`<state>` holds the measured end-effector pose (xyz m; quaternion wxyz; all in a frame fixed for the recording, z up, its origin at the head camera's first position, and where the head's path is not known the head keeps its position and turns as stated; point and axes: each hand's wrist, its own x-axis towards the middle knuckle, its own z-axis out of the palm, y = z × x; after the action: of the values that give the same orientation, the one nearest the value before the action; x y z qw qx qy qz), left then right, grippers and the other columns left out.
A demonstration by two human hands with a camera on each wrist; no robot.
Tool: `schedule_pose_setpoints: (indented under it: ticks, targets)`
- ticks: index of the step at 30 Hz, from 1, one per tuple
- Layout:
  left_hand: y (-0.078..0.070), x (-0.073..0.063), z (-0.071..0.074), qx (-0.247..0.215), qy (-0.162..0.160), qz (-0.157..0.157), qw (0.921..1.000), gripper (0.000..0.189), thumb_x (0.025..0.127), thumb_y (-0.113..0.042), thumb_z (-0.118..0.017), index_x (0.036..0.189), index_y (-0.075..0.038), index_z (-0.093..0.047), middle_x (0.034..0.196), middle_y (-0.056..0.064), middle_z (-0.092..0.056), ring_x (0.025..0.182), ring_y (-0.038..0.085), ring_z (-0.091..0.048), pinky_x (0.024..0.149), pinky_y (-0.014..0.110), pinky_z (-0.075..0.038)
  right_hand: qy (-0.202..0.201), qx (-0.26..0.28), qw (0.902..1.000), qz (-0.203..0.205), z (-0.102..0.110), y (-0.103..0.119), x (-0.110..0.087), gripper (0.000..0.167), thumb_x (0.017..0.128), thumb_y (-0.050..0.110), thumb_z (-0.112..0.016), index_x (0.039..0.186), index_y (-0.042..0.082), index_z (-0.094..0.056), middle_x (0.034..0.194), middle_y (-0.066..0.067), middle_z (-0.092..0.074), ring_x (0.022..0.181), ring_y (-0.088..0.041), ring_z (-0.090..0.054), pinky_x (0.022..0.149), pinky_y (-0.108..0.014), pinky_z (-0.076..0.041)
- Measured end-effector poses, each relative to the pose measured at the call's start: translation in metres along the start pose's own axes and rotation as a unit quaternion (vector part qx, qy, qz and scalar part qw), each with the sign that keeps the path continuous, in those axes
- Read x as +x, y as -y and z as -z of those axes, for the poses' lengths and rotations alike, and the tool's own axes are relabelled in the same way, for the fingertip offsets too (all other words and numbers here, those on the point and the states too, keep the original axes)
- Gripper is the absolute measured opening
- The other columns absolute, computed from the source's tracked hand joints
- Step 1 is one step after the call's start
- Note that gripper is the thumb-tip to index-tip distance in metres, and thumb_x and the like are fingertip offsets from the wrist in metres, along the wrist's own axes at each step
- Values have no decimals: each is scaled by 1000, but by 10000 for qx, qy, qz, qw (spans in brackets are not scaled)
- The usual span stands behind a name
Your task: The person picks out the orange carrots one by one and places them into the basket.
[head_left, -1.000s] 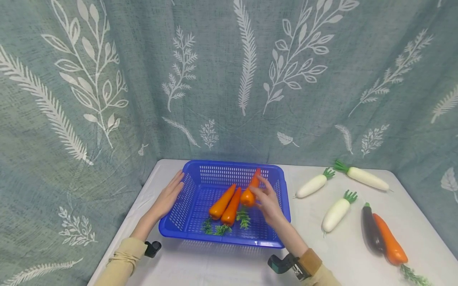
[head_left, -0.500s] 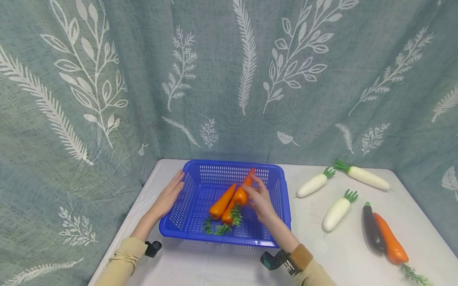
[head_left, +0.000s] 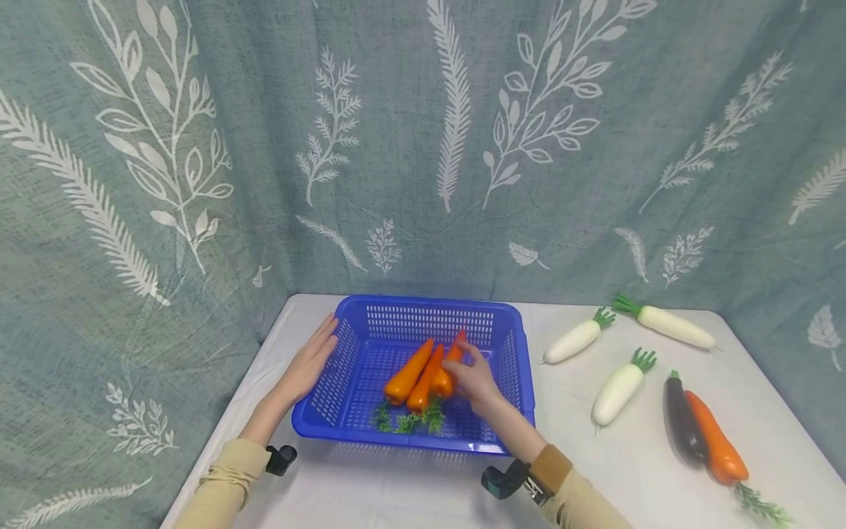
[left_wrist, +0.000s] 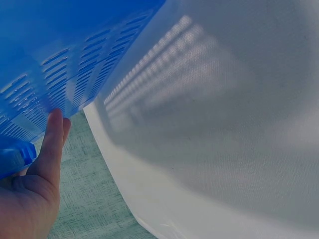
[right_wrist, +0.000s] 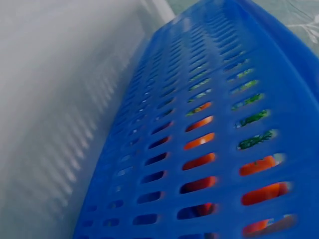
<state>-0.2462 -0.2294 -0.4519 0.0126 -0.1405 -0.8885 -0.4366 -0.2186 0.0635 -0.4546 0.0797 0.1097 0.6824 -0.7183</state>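
Note:
A blue slatted basket (head_left: pixel 370 435) sits on the table, with two orange carrots (head_left: pixel 408 373) side by side inside it. Right beside them, my right hand (head_left: pixel 474 378) holds a third carrot (head_left: pixel 442 384) between thumb and fingers, its thick leafy end toward me. Straight fingers of my left hand (head_left: pixel 309 367) lie along the basket's left rim; the left wrist view has this hand (left_wrist: pixel 40 191) against the slatted wall (left_wrist: pixel 84 55). In the right wrist view the basket's front wall (right_wrist: pixel 174 114) hides the right hand, and orange and green show through its slots.
To the right of the basket lie white radishes: one near it (head_left: pixel 573 341), one behind (head_left: pixel 675 328) and one in front (head_left: pixel 619 394). Farther right, an eggplant (head_left: pixel 684 420) lies against another carrot (head_left: pixel 717 439). A patterned curtain (head_left: pixel 396 169) hangs behind the table.
My right hand has moved the third carrot leftward and down, first over, then in beside the other two. The left hand has stayed at the rim.

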Motion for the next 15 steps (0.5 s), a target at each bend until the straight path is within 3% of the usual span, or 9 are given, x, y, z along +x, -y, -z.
schedule_pose_setpoints:
  ticks: [4,10,15]
  targets:
    - [-2,0,0,-59,-12,-6,10000,52,109,-21,-28,152,7,-20,160,23,-12,146,41,-10,117,56,-9,-14,-305,9995,-94,-1,-1,-2,58,87,0,-62,142,-3,-42,130,-33,-48,91,-29,-61,72,-37,-58]
    - [-2,-1,0,-87,2,-20,10000,52,108,-21,-28,152,8,-20,160,23,-12,146,41,-9,117,56,-9,-23,-564,9983,-150,-2,-4,-2,58,85,-1,-64,140,-4,-44,125,-32,-52,84,-25,-58,62,-29,-55]
    - [-1,-1,0,-56,-13,-13,10000,54,109,-23,-28,152,8,-20,160,23,-12,146,41,-9,117,56,-9,67,-761,9968,-246,-4,-6,-1,56,85,-3,-65,137,-6,-45,125,-32,-52,92,-29,-58,73,-36,-57]
